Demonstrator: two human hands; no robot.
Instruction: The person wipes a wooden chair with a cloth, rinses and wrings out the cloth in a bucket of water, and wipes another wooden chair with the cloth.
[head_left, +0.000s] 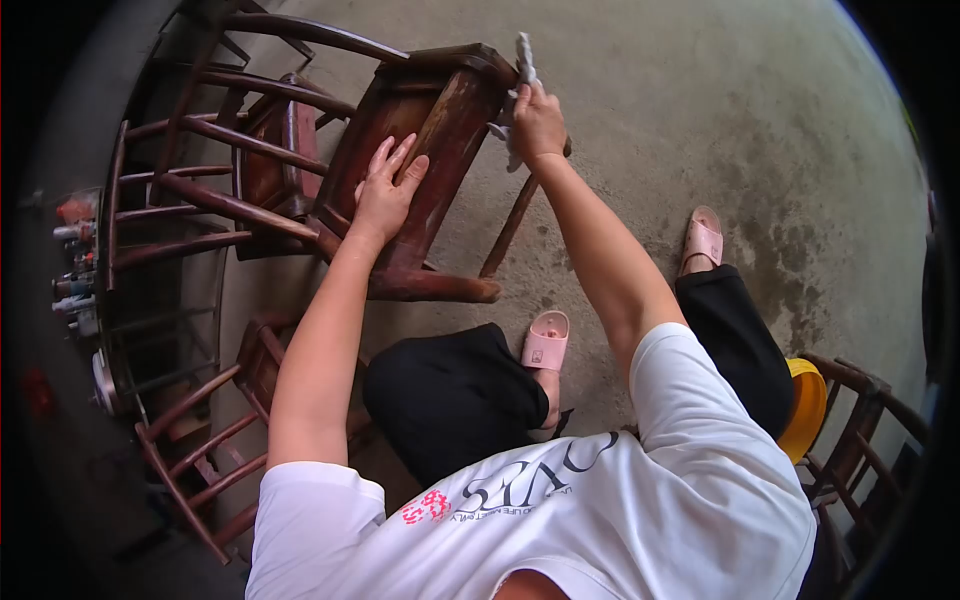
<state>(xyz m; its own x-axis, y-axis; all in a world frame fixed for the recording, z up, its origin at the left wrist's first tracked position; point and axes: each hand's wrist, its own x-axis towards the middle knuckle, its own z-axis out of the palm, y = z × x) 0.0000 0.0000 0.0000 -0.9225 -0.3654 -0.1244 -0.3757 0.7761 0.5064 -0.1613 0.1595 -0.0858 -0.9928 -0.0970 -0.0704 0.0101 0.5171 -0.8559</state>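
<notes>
A tipped wooden chair (pixel 432 228) is set on the concrete floor (pixel 640 120) in front of the person, its broad panel turned upward. The left hand (pixel 385 195) is laid on that panel with fingers spread and nothing gripped, while a pale grey cloth (pixel 526 70) is pinched in the closed right hand (pixel 538 122) beside the panel's far corner. Wiping seems to be the step in hand. For this to be done well, the frame should be braced firmly by the left palm, the cloth bunched into a firm pad, and edges and joints followed along the grain (corners are easily skipped). Whether the cloth is damp cannot be told.

By count, one cloth, one yellow bucket (pixel 803 408) and two pink slippers (pixel 545 345) are seen. Besides the braced chair, one wooden piece is seen at the lower left (pixel 260 372) and one at the lower right (pixel 850 378); at least one more is crowded in at the upper left (pixel 270 150), where overlapping rails prevent an exact tally.
</notes>
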